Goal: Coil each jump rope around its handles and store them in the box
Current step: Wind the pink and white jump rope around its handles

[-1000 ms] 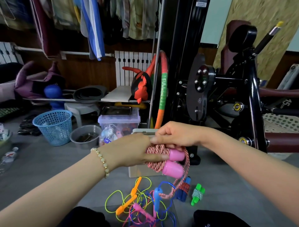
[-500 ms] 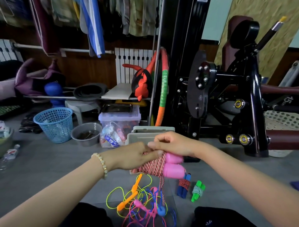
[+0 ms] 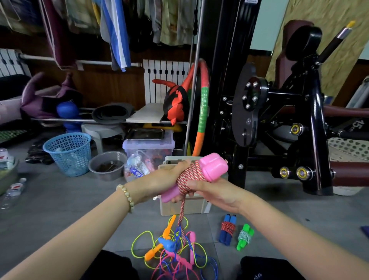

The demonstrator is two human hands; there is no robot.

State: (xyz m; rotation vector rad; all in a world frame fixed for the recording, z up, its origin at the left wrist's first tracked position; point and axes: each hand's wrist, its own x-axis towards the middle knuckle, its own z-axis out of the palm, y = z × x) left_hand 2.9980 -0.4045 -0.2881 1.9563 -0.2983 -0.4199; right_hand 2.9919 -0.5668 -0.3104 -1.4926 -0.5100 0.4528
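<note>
Left hand (image 3: 159,181) gripping 2 pink handles (image 3: 213,166) (now upturned), right hand (image 3: 217,193) underneath

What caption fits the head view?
Left hand grips paired pink handles; right hand pinches the striped rope coiled around them.

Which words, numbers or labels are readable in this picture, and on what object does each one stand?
"15", with small letters beside it, perhaps "cm": on a black part at the right edge.
White label atop the black column: too blurred to read.
Bottle label, red and white: unreadable.
Packets in the clear bin: print too small.
Pink rope and box: no text seen.
</note>
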